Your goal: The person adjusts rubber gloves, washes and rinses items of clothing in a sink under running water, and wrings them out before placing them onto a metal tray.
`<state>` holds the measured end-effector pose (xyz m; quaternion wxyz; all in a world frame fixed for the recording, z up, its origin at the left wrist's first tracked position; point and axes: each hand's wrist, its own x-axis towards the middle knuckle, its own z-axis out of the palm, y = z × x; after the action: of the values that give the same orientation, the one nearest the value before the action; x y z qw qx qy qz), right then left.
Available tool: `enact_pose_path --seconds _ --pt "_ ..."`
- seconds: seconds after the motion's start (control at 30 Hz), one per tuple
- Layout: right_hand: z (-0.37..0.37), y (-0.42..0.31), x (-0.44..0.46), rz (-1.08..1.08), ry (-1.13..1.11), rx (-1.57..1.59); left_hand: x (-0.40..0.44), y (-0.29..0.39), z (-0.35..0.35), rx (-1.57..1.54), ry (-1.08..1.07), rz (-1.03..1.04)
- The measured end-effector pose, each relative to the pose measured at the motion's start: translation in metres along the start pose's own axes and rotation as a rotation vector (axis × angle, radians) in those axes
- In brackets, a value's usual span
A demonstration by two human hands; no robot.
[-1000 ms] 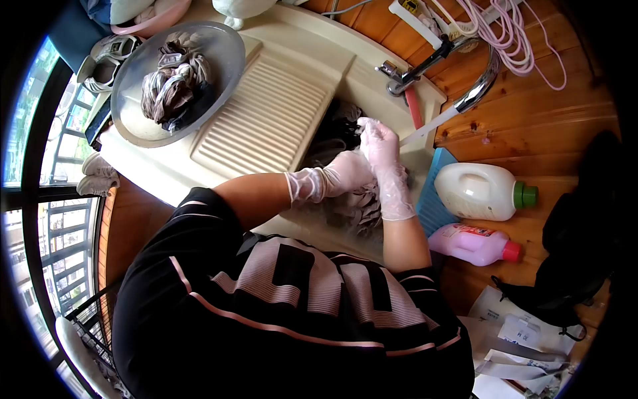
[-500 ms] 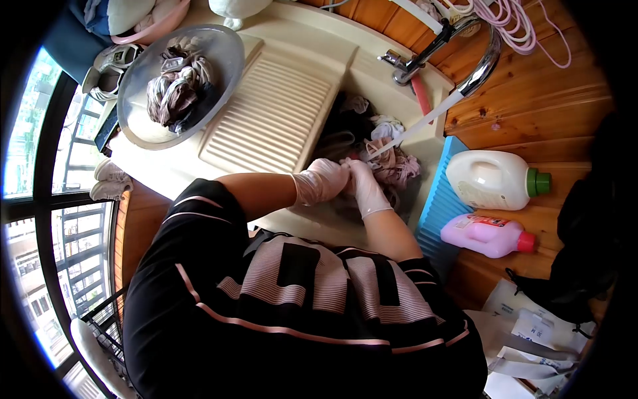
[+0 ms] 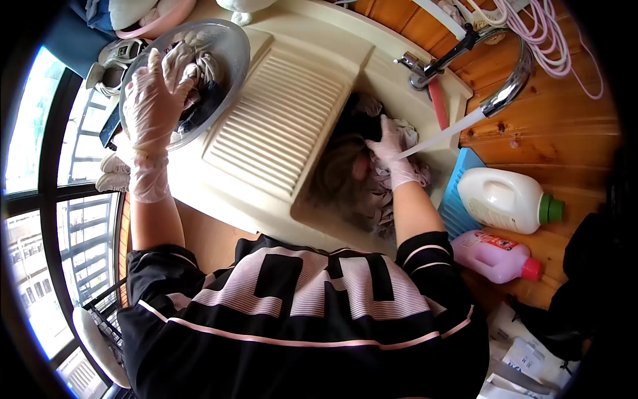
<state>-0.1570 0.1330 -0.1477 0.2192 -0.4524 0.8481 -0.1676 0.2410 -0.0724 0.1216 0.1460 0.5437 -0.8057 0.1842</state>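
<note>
My left hand (image 3: 150, 110), in a thin white glove, is over the near side of a clear plastic basin (image 3: 243, 58). Its fingers are spread beside a heap of wrung clothes (image 3: 206, 66); it grips nothing that I can see. In the sink (image 3: 307, 211), my gloved right hand (image 3: 389, 147) reaches over wet clothes (image 3: 381, 216) with its fingers extended and apart. Water (image 3: 438, 135) runs from the faucet (image 3: 505, 93) across that hand's wrist area. Dark cloth and murky water fill the sink's left part.
A ribbed washboard (image 3: 279, 113) separates basin and sink. On the right stand a blue ribbed board (image 3: 460, 193), a white detergent bottle (image 3: 502, 198) and a pink bottle (image 3: 495, 256). Shoes (image 3: 113, 173) sit by the window; a pink hose (image 3: 548, 40) hangs above.
Both hands were together over the clothes in the sink. My left hand has moved across to the basin, while my right hand has shifted further into the sink and opened.
</note>
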Motion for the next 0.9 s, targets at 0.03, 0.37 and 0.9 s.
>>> enact_pose_path --seconds 0.03,0.37,0.9 --pt "-0.01 -0.036 -0.008 0.096 -0.124 -0.045 -0.002 0.001 -0.001 -0.037 0.085 0.035" --pt "0.005 -0.054 -0.075 -0.07 -0.644 -0.236 -0.04 0.146 0.028 -0.861 -0.196 0.51" --pt "-0.075 0.025 0.01 0.159 -0.656 0.482 -0.182 0.321 0.171 -0.318 -1.476 0.894"
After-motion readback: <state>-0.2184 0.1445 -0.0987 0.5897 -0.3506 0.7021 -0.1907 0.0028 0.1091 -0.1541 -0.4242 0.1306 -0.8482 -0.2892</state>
